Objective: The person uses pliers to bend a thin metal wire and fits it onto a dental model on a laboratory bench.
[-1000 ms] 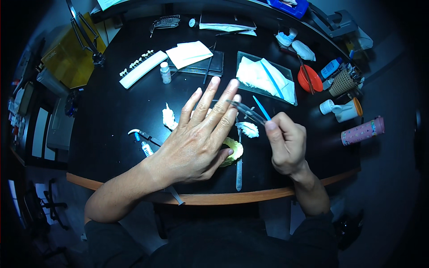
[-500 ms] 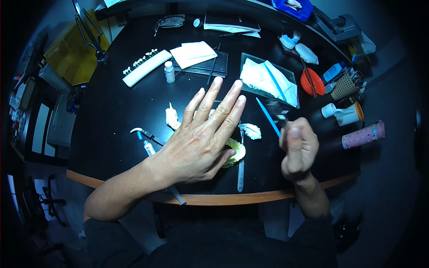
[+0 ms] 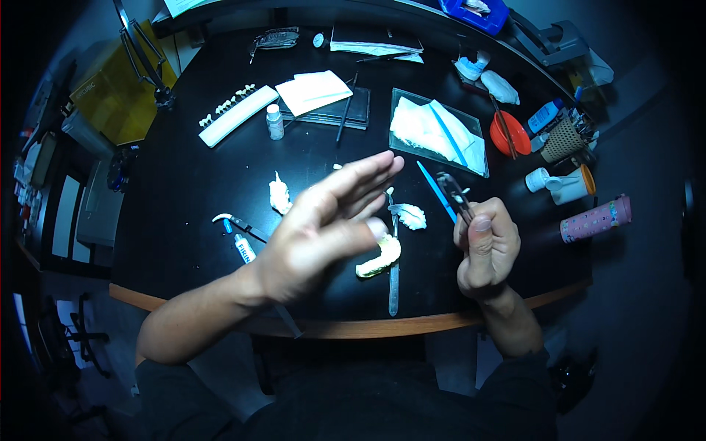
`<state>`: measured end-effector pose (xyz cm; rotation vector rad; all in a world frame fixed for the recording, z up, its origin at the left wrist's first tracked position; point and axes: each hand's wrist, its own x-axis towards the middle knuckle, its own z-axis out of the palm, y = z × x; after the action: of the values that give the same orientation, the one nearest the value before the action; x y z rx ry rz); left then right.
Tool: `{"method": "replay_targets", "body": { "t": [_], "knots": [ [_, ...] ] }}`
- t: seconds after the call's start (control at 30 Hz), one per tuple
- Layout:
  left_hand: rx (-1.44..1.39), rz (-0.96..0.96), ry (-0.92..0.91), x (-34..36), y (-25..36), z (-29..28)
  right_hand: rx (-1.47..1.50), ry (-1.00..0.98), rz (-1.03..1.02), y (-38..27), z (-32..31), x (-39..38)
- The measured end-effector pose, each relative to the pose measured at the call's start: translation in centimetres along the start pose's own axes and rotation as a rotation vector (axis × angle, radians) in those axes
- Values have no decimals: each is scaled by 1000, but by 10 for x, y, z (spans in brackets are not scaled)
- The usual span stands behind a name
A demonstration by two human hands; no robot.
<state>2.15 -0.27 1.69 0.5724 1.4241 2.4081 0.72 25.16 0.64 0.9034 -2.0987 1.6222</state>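
Note:
My left hand (image 3: pixel 316 235) is raised on edge, palm turned rightward, fingers stretched out and blurred, with nothing seen in it. Below its thumb lies a pale yellow dental cast (image 3: pixel 375 264). My right hand (image 3: pixel 487 242) grips a blue pointed stick (image 3: pixel 435 187) and dark tweezers (image 3: pixel 456 192), which have small white bits on them. Between my hands, a metal spatula (image 3: pixel 393 290) lies upright in view, beside a crumpled white tissue (image 3: pixel 409 217). Another tissue (image 3: pixel 279 194) is behind my left hand, and a small tube (image 3: pixel 243 248) and curved-tip tool (image 3: pixel 234 222) lie to its left.
Behind are a shade-guide strip (image 3: pixel 235 117), bottle (image 3: pixel 276 125), paper pad (image 3: pixel 312 92) and glass tray (image 3: pixel 401 151). At right stand a red bowl (image 3: pixel 501 136), tool holder (image 3: pixel 555 143), tubs (image 3: pixel 570 187) and pink flask (image 3: pixel 596 219). A lamp arm (image 3: pixel 147 62) rises back left.
My left hand has turned from palm-down to on edge and lifted, uncovering more of the cast. My right hand has moved right, and the tweezers now point more upward.

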Motion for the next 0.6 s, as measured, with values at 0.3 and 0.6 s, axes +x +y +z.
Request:
{"method": "replay_targets", "body": {
  "t": [0.3, 0.6],
  "knots": [
    [-582, 7, 91, 8, 3, -15, 114, 77, -6, 4, 6, -7],
    [-603, 21, 97, 7, 7, -16, -110, 22, 201, 8, 9, 2]
  ]
}}
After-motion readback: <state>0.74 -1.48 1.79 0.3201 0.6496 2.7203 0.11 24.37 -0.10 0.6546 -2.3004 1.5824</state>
